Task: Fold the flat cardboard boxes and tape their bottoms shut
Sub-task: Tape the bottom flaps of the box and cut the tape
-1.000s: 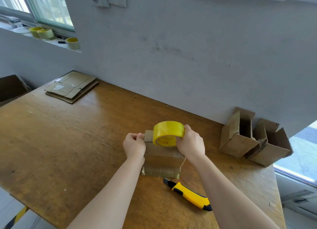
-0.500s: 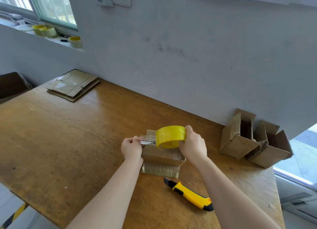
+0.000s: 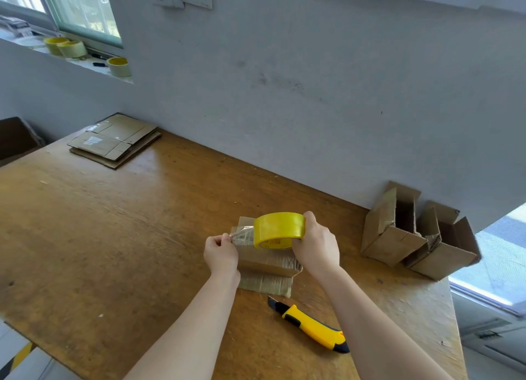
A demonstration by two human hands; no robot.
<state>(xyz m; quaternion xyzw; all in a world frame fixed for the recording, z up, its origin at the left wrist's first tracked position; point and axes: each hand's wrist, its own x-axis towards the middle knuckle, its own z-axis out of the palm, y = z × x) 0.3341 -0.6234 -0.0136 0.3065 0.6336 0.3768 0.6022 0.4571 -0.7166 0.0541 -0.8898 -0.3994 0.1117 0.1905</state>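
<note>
The right hand (image 3: 316, 246) grips the yellow tape roll (image 3: 279, 230) above the folded cardboard box (image 3: 267, 268), which stands near the middle of the tabletop (image 3: 113, 237). The left hand (image 3: 220, 254) pinches the clear tape end (image 3: 242, 234) pulled leftward. A yellow utility knife (image 3: 310, 328) lies just nearer. Flat boxes (image 3: 113, 140) sit far left; finished boxes (image 3: 412, 237) stand right.

Worn wooden table (image 3: 119, 237), flat cardboard stack (image 3: 113, 140), taped box (image 3: 267, 274), yellow knife (image 3: 310, 327), seemingly two open boxes (image 3: 412, 237).
</note>
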